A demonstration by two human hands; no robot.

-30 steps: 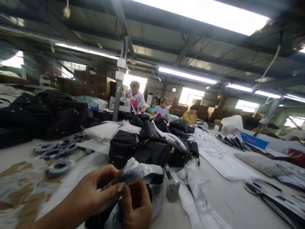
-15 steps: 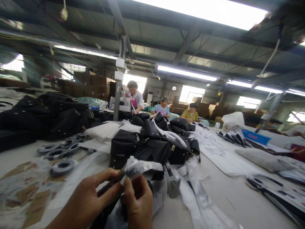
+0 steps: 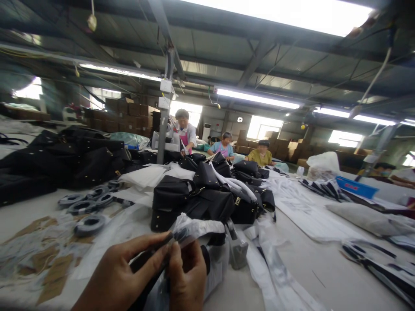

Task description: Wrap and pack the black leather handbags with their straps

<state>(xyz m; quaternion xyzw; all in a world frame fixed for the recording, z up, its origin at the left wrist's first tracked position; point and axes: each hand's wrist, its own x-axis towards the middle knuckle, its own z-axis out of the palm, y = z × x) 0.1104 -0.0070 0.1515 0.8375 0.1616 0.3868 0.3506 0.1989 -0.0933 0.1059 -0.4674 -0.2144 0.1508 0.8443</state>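
Close in front of me, my left hand [image 3: 125, 263] pinches a dark strap end between thumb and fingers. My right hand [image 3: 186, 270] is closed beside it, its thumb pressed on the clear plastic wrap [image 3: 191, 230] that covers part of the strap [image 3: 147, 261]. The fingertips of both hands nearly meet at the edge of the wrap. Black material and more clear plastic hang below the hands, mostly hidden by them. Just beyond lie black handbags [image 3: 207, 205] with gold-coloured fittings, heaped on the pale table.
Rolled straps [image 3: 91, 224] and brown cardboard tags [image 3: 55, 276] lie on the left. A bigger heap of black bags [image 3: 81, 160] stands behind them. White sheets, a blue bin [image 3: 356, 187] and bundled straps [image 3: 372, 259] are on the right. Several co-workers sit or stand across the table.
The whole view has shifted slightly, so the scene sits a little further right. Both hands keep their grip; the white wrap edge between the fingertips shows less than before.
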